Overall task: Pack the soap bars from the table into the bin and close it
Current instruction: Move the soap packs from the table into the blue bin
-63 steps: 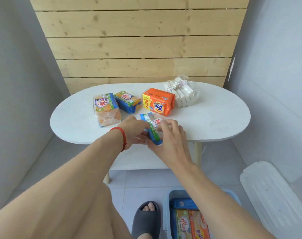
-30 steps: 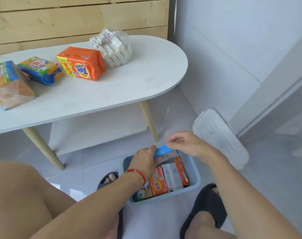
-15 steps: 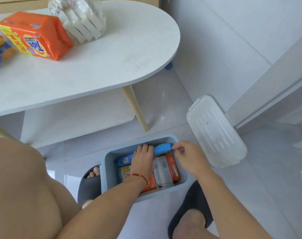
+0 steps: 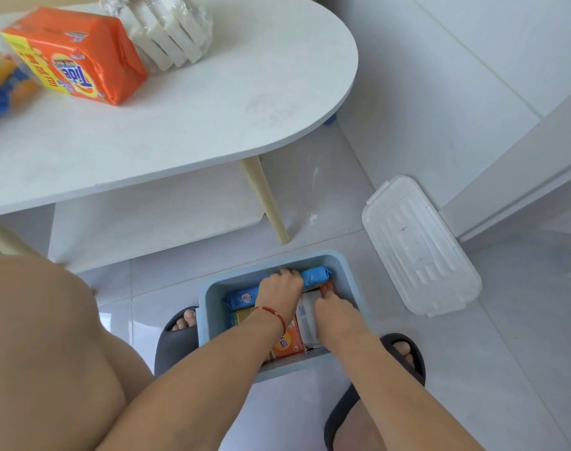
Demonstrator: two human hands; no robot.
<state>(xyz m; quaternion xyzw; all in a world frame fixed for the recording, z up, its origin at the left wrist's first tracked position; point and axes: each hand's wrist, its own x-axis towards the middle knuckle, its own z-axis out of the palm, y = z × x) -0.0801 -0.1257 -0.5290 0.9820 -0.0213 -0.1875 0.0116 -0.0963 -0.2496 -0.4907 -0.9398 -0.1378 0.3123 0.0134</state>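
A pale blue bin (image 4: 348, 267) stands on the floor between my feet, holding several wrapped soap bars in blue, orange, white and green. My left hand (image 4: 279, 292) reaches into it and grips a blue soap bar (image 4: 315, 276) lying along the bin's far wall. My right hand (image 4: 334, 309) is also inside, with its fingertips down on the white and orange packs, off the blue bar. On the white table (image 4: 212, 109) remain an orange Tide pack (image 4: 79, 56), a clear-wrapped bundle of white bars (image 4: 167, 30) and a blue-and-yellow pack (image 4: 4, 83) at the left edge.
The bin's clear lid (image 4: 421, 245) lies flat on the tiled floor just right of the bin, near the wall. A wooden table leg (image 4: 268, 203) stands behind the bin. My dark slippers (image 4: 404, 356) flank the bin, and my knee fills the lower left.
I carried the blue soap bar from the table down into the bin with both hands. My right hand has since let go of its end and dropped onto the packs beside it.
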